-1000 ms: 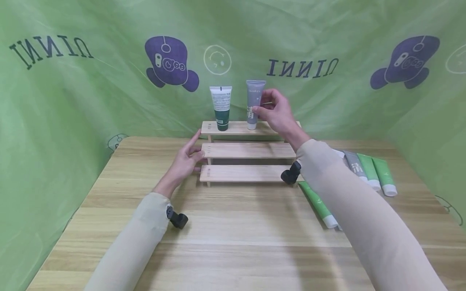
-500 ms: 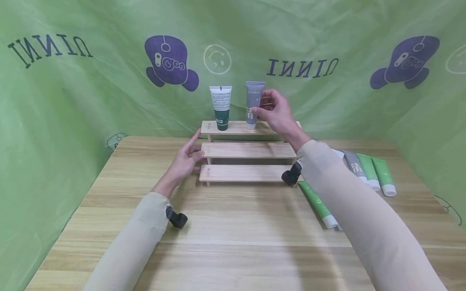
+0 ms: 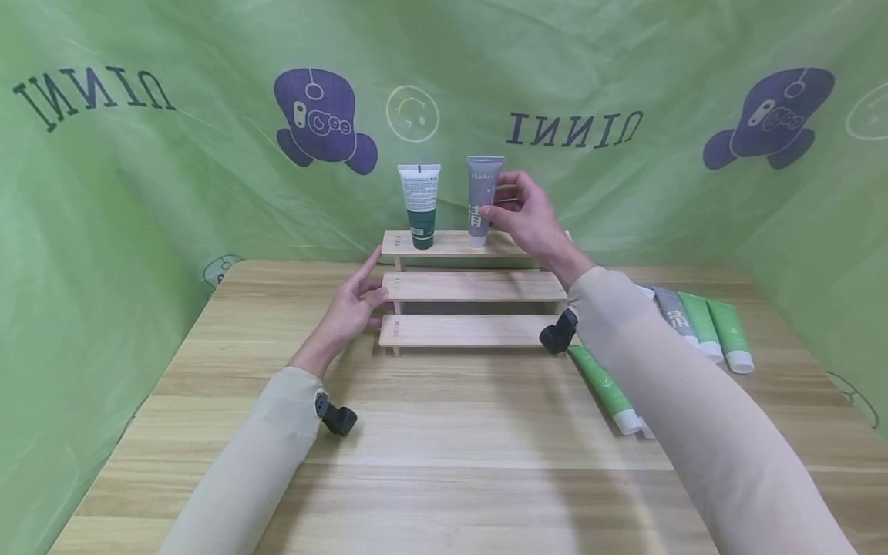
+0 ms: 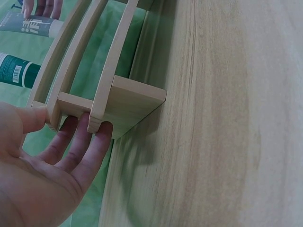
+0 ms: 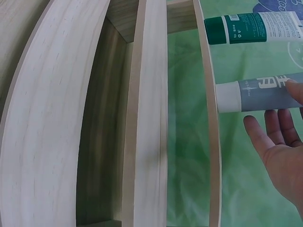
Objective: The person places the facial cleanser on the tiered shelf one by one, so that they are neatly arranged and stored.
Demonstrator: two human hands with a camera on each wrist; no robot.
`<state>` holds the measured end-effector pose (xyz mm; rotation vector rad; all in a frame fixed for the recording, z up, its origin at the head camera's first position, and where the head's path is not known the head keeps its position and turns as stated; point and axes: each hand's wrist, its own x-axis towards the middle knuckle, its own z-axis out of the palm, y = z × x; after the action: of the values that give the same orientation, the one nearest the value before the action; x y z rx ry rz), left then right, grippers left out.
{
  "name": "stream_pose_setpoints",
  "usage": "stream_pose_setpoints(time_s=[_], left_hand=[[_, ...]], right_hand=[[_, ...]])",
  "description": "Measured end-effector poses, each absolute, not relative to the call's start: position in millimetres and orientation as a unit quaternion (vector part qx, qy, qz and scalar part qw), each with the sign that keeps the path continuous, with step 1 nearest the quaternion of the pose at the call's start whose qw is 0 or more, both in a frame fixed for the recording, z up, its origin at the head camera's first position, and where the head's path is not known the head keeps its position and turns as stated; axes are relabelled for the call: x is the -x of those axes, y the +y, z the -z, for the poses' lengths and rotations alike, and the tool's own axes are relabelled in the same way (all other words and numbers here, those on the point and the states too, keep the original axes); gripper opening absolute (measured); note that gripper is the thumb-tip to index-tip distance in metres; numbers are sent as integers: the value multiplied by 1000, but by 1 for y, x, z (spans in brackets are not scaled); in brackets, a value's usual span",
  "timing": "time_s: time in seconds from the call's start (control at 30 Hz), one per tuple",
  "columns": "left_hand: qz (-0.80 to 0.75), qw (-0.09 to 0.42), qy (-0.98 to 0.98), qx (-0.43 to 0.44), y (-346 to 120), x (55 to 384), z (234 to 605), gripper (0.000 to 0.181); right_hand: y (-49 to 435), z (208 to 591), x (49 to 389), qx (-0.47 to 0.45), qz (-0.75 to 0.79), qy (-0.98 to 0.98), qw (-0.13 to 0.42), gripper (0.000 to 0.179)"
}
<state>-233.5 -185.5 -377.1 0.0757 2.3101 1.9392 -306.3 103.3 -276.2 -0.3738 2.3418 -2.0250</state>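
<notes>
A three-tier wooden display rack stands on the table. My left hand holds its left end; in the left wrist view the thumb lies by the upper tiers and fingertips reach around the end of the lower ones. My right hand pinches a grey squeeze tube, thumb on its front. That tube is upright, with its white cap down against the top tier. To its left, a white and dark green squeeze tube stands cap-down on the same tier, apart from it.
Right of the rack lie two green tubes, another grey tube and something white, partly behind the right sleeve. A further green tube lies nearer, beside a mostly hidden item. Green printed cloth hangs behind the wooden table.
The grey tube has come down very slightly and shifted a touch left, its printed front turning a little. My left hand stays on the rack.
</notes>
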Motion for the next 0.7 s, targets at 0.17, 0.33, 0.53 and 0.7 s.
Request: stream_pose_setpoints(time_s=[0.17, 0.33, 0.53, 0.7], left_hand=[[-636, 67, 768, -24, -186, 234, 377, 74], [-628, 65, 775, -22, -188, 237, 378, 73], [-624, 65, 778, -24, -187, 237, 377, 73], [-623, 64, 779, -32, -187, 236, 377, 74]], right_hand=[[109, 276, 304, 124, 646, 753, 5, 51], [117, 273, 299, 106, 645, 757, 18, 54], [132, 268, 288, 84, 631, 770, 43, 56], [151, 266, 274, 77, 612, 784, 70, 56]])
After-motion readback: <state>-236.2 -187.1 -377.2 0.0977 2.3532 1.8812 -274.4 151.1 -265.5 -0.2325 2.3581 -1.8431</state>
